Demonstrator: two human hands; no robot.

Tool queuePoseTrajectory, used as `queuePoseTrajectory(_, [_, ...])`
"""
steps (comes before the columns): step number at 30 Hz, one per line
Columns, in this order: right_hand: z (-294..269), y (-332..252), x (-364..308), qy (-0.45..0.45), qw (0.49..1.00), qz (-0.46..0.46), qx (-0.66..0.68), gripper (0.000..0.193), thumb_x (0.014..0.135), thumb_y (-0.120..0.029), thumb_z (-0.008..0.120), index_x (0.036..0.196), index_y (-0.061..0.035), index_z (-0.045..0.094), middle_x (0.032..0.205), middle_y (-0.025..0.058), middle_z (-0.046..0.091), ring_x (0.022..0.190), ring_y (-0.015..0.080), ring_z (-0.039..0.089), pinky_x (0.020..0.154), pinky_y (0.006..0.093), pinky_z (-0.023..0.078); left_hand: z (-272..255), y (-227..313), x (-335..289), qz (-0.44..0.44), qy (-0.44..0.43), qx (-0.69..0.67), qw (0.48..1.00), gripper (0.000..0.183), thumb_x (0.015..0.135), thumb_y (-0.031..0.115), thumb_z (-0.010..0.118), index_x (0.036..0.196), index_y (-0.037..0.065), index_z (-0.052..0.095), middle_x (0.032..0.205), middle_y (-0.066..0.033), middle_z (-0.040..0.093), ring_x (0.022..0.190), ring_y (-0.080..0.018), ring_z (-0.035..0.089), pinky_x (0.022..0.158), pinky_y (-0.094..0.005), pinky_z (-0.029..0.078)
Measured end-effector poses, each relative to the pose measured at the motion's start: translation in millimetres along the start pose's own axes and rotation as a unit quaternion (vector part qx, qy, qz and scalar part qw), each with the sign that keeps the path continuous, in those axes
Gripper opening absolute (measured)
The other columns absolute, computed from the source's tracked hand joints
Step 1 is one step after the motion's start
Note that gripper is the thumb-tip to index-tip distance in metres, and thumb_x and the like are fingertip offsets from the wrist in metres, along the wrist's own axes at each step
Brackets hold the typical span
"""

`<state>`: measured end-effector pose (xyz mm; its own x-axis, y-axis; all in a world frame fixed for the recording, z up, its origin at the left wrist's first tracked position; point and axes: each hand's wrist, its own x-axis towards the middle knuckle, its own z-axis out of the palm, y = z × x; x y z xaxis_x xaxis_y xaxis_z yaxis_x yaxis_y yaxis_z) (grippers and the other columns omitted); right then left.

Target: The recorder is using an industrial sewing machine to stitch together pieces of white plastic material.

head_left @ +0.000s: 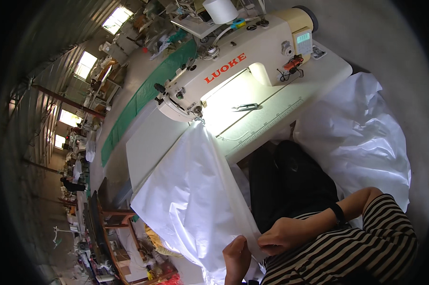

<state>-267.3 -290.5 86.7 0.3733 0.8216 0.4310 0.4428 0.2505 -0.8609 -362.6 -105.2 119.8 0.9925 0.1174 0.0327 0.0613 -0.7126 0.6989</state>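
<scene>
Apparently mid-seaming, with sheet [183,190] running from the machine [245,59] head to the near side, left hand [237,255] and right hand [277,235] curled beside its near edge, pinch indeterminate; next move likely calls for aligning that edge.

1. Brightest light pours from under the machine [266,40], washing its bed [221,114] nearly white.
2. Daylight glares through small windows [117,20] at upper left; the wall [38,118] around them stays dim.
3. Shiny highlights streak the white sheet [190,190] and the white heap [357,142].
4. The trousers [295,183] sink into near-black.
5. Fisheye distortion bends straight lines; the rim fades to black.
6. Distant clutter [79,166] looks soft.
</scene>
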Motion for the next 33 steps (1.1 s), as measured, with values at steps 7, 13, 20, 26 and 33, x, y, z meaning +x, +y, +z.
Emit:
queuePoseTrajectory(7, [-23.0,11.4,11.0,-0.092,0.992,-0.055,-0.064,0.014,0.088,-0.017,0.064,0.087,-0.0048,0.058,0.073,0.0096,0.061,0.063,0.0311,0.064,0.055,0.0389,0.052,12.2,-15.3,-14.0,-0.070,0.114,-0.046,0.990,0.012,0.085,0.007,0.067,0.082,-0.001,0.058,0.075,-0.0159,0.057,0.063,-0.0329,0.054,0.059,-0.0385,0.044])
queuePoseTrajectory(13, [-0.8,108.4,67.1,-0.062,0.916,0.262,0.296,0.033,0.097,-0.014,0.054,0.127,0.0006,0.056,0.130,0.0144,0.056,0.119,0.0199,0.051,0.109,0.0370,0.036,7.4,3.3,32.9,0.297,0.047,0.152,0.942,0.009,0.076,-0.001,0.058,0.079,0.006,0.054,0.071,-0.0111,0.052,0.061,-0.0324,0.055,0.052,-0.0428,0.044])
queuePoseTrajectory(20, [-68.0,141.3,114.0,0.225,0.930,0.290,-0.033,0.053,0.096,-0.034,0.051,0.135,0.0009,0.045,0.081,0.0111,0.068,0.069,0.0226,0.068,0.053,0.0311,0.053,1.8,-6.3,50.2,0.276,-0.129,0.098,0.947,0.010,0.075,0.005,0.060,0.077,0.007,0.051,0.068,-0.0115,0.048,0.061,-0.0313,0.055,0.051,-0.0428,0.042])
queuePoseTrajectory(26, [-50.4,139.3,152.0,0.016,0.812,0.308,-0.495,0.059,0.088,-0.011,0.053,0.140,0.0110,0.036,0.076,0.0101,0.069,0.065,0.0250,0.069,0.051,0.0358,0.052,-10.3,-38.0,77.0,0.279,-0.083,0.177,0.940,0.009,0.074,0.007,0.061,0.077,0.013,0.054,0.070,-0.0053,0.051,0.057,-0.0272,0.058,0.047,-0.0387,0.046])
queuePoseTrajectory(33, [-46.8,150.8,147.0,0.066,0.840,0.288,-0.456,0.054,0.086,-0.009,0.053,0.134,0.0119,0.042,0.071,0.0111,0.068,0.062,0.0260,0.068,0.050,0.0381,0.052,-3.8,-58.8,144.5,0.286,-0.063,0.171,0.941,0.007,0.079,0.005,0.058,0.082,0.012,0.058,0.071,-0.0066,0.055,0.058,-0.0288,0.060,0.051,-0.0403,0.048])
